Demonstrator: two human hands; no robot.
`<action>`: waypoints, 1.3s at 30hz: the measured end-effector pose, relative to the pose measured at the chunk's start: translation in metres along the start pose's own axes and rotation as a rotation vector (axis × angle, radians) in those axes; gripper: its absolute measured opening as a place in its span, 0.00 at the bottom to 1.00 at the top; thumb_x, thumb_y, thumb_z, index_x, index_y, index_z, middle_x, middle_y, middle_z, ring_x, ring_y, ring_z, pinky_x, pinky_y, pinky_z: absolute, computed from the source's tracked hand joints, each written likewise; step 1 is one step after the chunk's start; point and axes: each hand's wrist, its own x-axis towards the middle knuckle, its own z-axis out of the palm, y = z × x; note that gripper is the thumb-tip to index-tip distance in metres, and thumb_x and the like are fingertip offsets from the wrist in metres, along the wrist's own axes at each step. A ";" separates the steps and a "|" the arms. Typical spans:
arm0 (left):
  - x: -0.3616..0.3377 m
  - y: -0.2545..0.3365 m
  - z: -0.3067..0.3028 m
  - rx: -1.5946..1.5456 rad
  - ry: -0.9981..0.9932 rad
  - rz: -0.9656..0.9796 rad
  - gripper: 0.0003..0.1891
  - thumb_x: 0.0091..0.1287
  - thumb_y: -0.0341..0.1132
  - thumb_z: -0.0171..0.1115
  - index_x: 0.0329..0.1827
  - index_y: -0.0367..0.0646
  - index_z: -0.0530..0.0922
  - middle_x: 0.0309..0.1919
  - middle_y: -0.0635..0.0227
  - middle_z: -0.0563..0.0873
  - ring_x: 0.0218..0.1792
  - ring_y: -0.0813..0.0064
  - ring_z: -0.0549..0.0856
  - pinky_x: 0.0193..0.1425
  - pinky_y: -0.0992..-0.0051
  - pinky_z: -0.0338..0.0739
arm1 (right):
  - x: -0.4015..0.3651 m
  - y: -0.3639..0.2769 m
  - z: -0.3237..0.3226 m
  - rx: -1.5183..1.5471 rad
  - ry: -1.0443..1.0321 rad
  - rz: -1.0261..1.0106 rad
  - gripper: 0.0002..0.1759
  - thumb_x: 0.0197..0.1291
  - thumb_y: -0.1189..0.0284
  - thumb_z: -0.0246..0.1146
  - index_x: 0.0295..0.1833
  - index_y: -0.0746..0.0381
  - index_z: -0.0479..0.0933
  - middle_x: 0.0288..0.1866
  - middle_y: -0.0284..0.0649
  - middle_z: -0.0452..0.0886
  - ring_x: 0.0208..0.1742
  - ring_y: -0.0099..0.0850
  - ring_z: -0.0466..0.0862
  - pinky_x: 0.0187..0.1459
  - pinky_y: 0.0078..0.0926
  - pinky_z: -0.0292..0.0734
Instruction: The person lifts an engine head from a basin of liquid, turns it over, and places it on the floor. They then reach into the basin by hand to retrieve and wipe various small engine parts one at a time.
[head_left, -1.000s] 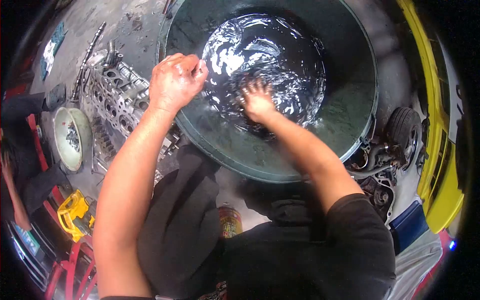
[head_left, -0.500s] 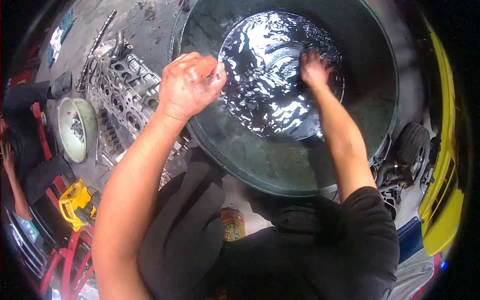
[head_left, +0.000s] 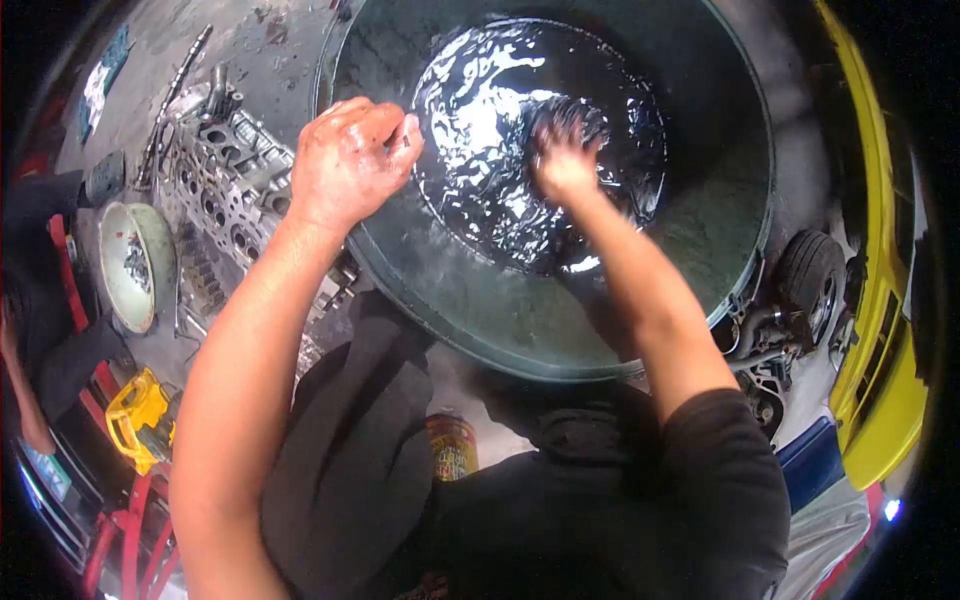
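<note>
From where I stand, the big round tub (head_left: 480, 345) sits straight ahead of the person, at twelve o'clock, with a pool of dark liquid (head_left: 480, 200) in its bottom. The right hand (head_left: 567, 170) is in the churned liquid close to the middle of the pool, fingers spread and holding nothing I can make out. That surface is black and full of glare, so anything sharp lying under it would go unseen, and bare fingers sweeping about could be cut. A wider, quicker stroke might throw splashes up the wall, perhaps toward the face leaning over it.

The left hand (head_left: 352, 165) is at the tub's nine o'clock, fingers curled in and thumb pressed close. There's a dark speck by the thumb, but I can't tell whether it pinches anything. The skin shines wet; if something small is in there, a slick grip could let it slip into the murk, where it would be hard to find. I can't tell whether that hand bears on the rim either; leaning hard there could rock the tub.

Drips flung outward at nine o'clock could reach the metal engine part (head_left: 225, 190) on the floor (head_left: 290, 75), or, toward eight, the bowl (head_left: 115, 262) of small pieces (head_left: 137, 262).
</note>
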 end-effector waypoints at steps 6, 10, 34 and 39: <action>0.004 -0.002 -0.001 0.028 -0.001 0.031 0.08 0.60 0.33 0.66 0.25 0.40 0.79 0.21 0.59 0.79 0.27 0.56 0.81 0.34 0.61 0.77 | 0.072 0.082 -0.039 0.124 -0.009 0.318 0.36 0.70 0.57 0.50 0.81 0.47 0.51 0.84 0.42 0.46 0.83 0.48 0.45 0.76 0.63 0.47; 0.006 -0.003 0.002 0.008 0.094 0.039 0.11 0.57 0.34 0.67 0.19 0.44 0.75 0.16 0.64 0.77 0.23 0.61 0.80 0.34 0.63 0.78 | 0.067 0.172 0.061 -0.294 0.016 0.221 0.29 0.66 0.66 0.53 0.74 0.52 0.66 0.82 0.46 0.52 0.80 0.50 0.55 0.77 0.51 0.54; 0.013 0.001 0.002 -0.010 0.051 0.077 0.12 0.52 0.27 0.68 0.17 0.43 0.72 0.16 0.64 0.76 0.22 0.62 0.78 0.31 0.65 0.75 | 0.142 -0.082 -0.058 0.454 0.306 -0.088 0.22 0.59 0.63 0.53 0.48 0.65 0.83 0.79 0.57 0.57 0.77 0.58 0.60 0.75 0.62 0.46; 0.013 0.005 -0.003 -0.004 0.082 0.060 0.12 0.54 0.28 0.67 0.17 0.43 0.73 0.16 0.63 0.77 0.23 0.60 0.79 0.32 0.63 0.76 | 0.064 -0.132 -0.048 0.211 0.118 -0.381 0.24 0.61 0.69 0.53 0.60 0.66 0.79 0.80 0.52 0.55 0.78 0.51 0.60 0.77 0.55 0.47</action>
